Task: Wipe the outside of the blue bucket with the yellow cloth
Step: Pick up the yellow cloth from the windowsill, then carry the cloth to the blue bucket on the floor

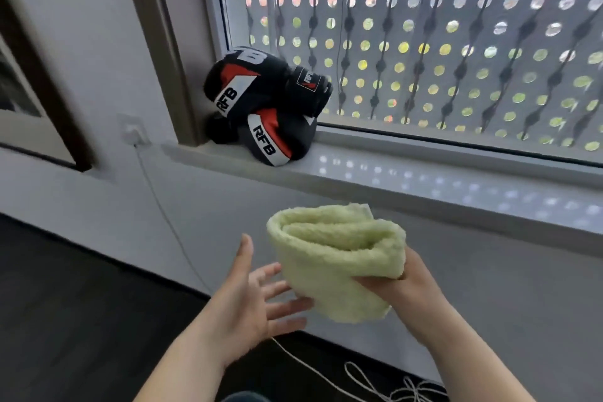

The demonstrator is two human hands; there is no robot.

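The yellow cloth (pixel 336 258), a thick pale-yellow towel folded over on itself, is held up in front of the wall below the window. My right hand (pixel 401 284) grips its lower right edge from beneath. Just left of the cloth, my left hand (pixel 261 297) is open with fingers spread, the fingertips at or near the cloth's lower left side. No blue bucket is in view.
A pair of black, red and white boxing gloves (pixel 264 104) is stacked at the left end of the white windowsill (pixel 424 179). A perforated blind covers the window (pixel 440 42). A white cable (pixel 169 225) runs down from a wall socket to the dark floor (pixel 65 303).
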